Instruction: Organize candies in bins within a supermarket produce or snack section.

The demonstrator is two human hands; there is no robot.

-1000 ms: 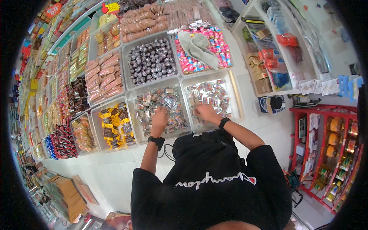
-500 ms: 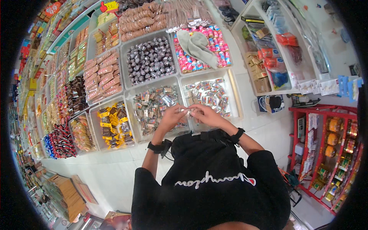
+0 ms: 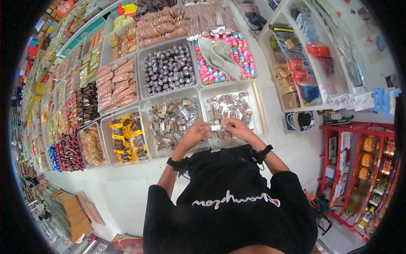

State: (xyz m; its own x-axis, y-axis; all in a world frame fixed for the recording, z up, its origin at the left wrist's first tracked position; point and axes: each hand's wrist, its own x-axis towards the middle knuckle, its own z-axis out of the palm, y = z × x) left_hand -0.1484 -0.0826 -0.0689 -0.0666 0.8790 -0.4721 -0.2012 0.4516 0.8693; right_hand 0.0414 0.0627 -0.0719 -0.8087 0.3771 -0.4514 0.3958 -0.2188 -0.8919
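Observation:
Between my two hands, above the near edge of the bins, is a small wrapped candy (image 3: 216, 128) in a clear, whitish wrapper. My left hand (image 3: 197, 133) pinches its left end, and my right hand (image 3: 237, 129) pinches the right end. Under my left hand lies a translucent bin (image 3: 144, 127) of small clear-wrapped candies (image 3: 169, 116). Beside it, below my right hand, a second bin (image 3: 261, 112) holds similar candies (image 3: 230, 106) spread thinly over a white bottom. A strap with a small black device is on each wrist.
Farther off stand bins of dark round sweets (image 3: 169, 70) and pink-and-blue sweets (image 3: 249, 63), the latter under a grey glove-like cloth (image 3: 220, 57). Yellow-wrapped sweets (image 3: 127, 137) lie to the left. White shelving (image 3: 292, 55) and a red rack (image 3: 359, 127) stand at the right.
My hands, close together before, have drawn apart sideways, and the small wrapped candy now shows between them. The whole view has shifted slightly.

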